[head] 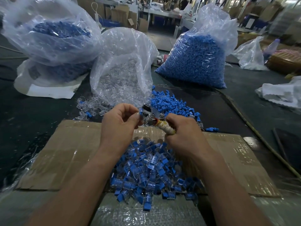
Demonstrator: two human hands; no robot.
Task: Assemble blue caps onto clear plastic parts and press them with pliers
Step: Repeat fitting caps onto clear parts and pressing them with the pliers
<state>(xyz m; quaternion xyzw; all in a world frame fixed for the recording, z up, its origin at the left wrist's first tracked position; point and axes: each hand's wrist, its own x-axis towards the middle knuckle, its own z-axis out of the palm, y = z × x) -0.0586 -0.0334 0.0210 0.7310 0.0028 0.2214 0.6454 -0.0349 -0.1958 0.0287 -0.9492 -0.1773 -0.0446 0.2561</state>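
Pinching blue-capped part [141,111] in left hand [120,124] fingertips above cardboard [65,152], clamping right hand [185,136] fingers round pliers [162,126] handle; assembled pile [146,170] on cardboard

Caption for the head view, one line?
Left hand pinches a blue-capped part at the pliers gripped by the right hand, above a pile of assembled pieces.

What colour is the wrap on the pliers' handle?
Cream-white wrap, yellowish at its end; head view.

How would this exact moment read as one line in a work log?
stage: pressing cap, likely | left hand: pinches blue-capped part | right hand: grips pliers | finished pile: on cardboard
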